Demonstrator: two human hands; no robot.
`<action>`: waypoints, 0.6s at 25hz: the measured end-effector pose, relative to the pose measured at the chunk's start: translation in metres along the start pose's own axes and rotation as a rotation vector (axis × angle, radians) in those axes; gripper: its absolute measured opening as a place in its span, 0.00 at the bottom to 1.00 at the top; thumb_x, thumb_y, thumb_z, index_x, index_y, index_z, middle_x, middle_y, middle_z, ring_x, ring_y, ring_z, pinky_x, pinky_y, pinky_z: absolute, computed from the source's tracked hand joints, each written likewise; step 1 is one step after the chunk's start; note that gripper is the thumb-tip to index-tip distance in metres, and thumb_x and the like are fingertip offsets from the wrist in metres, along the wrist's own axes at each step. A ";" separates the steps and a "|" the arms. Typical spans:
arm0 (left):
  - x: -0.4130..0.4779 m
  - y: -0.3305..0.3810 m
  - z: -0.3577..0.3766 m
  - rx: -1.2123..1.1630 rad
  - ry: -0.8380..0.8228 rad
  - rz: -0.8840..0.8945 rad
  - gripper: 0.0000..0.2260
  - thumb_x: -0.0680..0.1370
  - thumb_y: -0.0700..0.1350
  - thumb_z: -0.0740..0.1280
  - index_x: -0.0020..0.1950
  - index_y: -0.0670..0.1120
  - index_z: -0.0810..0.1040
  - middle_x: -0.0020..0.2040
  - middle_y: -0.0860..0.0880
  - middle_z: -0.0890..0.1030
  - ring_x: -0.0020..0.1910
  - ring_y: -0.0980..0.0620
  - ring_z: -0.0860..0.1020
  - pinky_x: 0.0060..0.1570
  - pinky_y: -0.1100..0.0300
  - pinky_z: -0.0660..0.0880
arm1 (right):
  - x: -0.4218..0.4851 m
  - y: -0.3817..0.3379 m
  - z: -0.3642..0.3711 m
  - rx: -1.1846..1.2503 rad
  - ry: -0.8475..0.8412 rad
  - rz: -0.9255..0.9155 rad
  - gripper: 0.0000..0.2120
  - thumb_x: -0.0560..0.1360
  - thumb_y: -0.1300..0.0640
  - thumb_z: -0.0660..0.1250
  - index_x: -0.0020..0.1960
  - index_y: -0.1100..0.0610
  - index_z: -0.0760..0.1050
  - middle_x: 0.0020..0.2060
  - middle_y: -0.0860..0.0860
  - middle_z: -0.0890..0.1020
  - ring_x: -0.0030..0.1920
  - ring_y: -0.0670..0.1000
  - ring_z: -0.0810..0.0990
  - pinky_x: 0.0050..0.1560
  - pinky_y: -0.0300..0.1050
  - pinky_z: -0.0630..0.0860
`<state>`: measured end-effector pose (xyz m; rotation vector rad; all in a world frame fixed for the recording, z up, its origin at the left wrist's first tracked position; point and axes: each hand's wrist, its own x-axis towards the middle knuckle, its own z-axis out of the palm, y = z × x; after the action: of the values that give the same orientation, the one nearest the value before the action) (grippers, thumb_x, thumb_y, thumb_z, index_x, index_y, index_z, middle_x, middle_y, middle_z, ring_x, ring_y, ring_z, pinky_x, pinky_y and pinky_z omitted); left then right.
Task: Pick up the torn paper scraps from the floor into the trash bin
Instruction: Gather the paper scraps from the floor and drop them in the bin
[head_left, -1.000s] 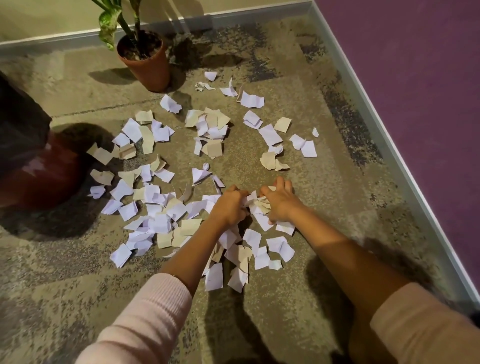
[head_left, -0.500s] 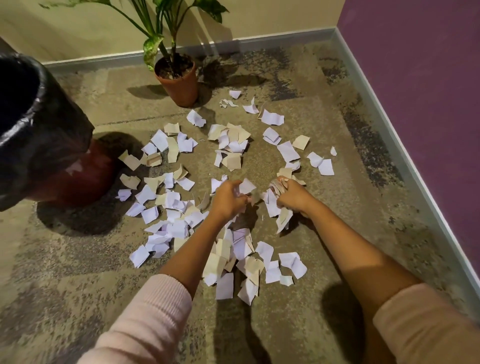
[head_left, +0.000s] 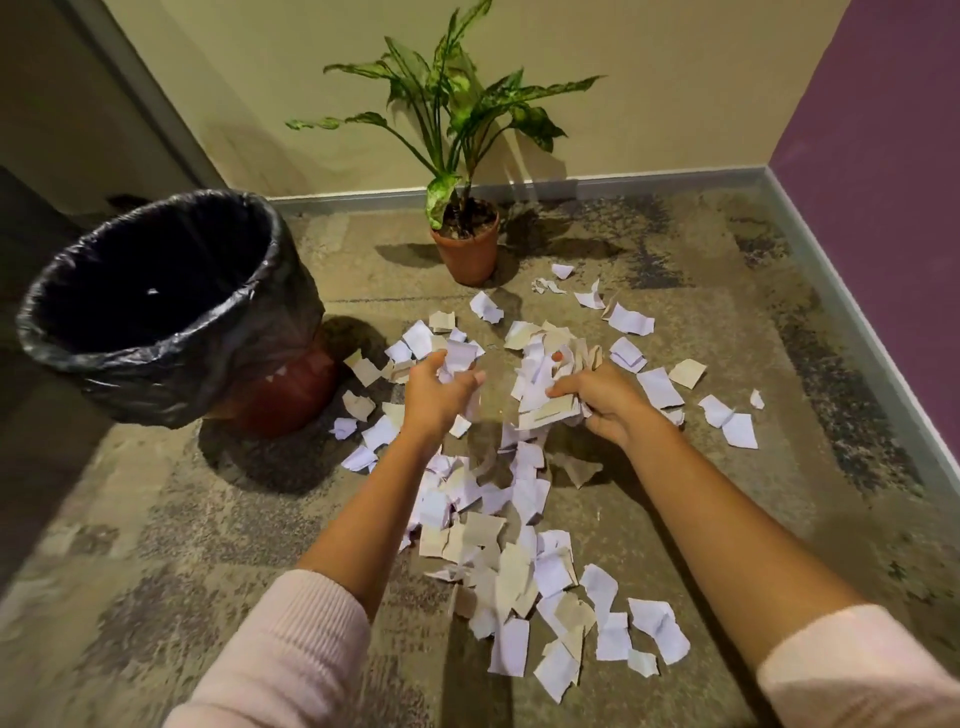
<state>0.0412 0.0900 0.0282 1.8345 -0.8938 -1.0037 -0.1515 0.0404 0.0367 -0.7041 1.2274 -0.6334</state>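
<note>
Several torn white and tan paper scraps (head_left: 524, 582) lie scattered across the carpet in front of me. My left hand (head_left: 436, 395) is raised above the floor, fingers curled around a few white scraps. My right hand (head_left: 602, 402) is lifted too and grips a thick bunch of scraps (head_left: 545, 395). A couple of pieces hang loose below the hands. The trash bin (head_left: 280, 384), dark red with a black liner (head_left: 171, 353), stands at the left, its mouth open and tilted toward me, left of my left hand.
A potted plant (head_left: 465, 249) in a terracotta pot stands against the back wall behind the scraps. A purple wall (head_left: 893, 156) with a grey skirting runs along the right. More scraps (head_left: 727, 421) lie right of my right hand.
Both hands have risen from the floor with bunches of scraps. My view has tipped up, bringing the bin's open mouth and the whole plant into sight.
</note>
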 end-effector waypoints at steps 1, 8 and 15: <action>0.001 0.010 -0.010 -0.039 0.039 0.005 0.30 0.70 0.51 0.75 0.68 0.40 0.72 0.55 0.46 0.81 0.49 0.46 0.81 0.46 0.56 0.79 | 0.003 -0.006 0.013 0.013 -0.015 -0.004 0.21 0.72 0.74 0.65 0.60 0.57 0.70 0.50 0.59 0.82 0.50 0.61 0.83 0.46 0.55 0.80; 0.016 0.072 -0.089 -0.154 0.228 0.246 0.10 0.75 0.42 0.71 0.54 0.41 0.79 0.47 0.47 0.82 0.43 0.53 0.80 0.40 0.65 0.76 | 0.014 -0.058 0.126 0.069 -0.152 -0.215 0.18 0.69 0.77 0.65 0.53 0.59 0.76 0.52 0.62 0.81 0.51 0.63 0.82 0.44 0.54 0.83; 0.039 0.121 -0.199 -0.268 0.456 0.416 0.03 0.75 0.43 0.71 0.45 0.45 0.80 0.39 0.49 0.80 0.38 0.52 0.77 0.40 0.58 0.75 | 0.004 -0.115 0.252 0.140 -0.196 -0.417 0.22 0.69 0.76 0.64 0.60 0.60 0.72 0.51 0.59 0.80 0.47 0.60 0.82 0.41 0.50 0.78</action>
<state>0.2120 0.0745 0.1909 1.4797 -0.7694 -0.3982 0.0880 -0.0013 0.1689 -0.8904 0.8498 -0.9601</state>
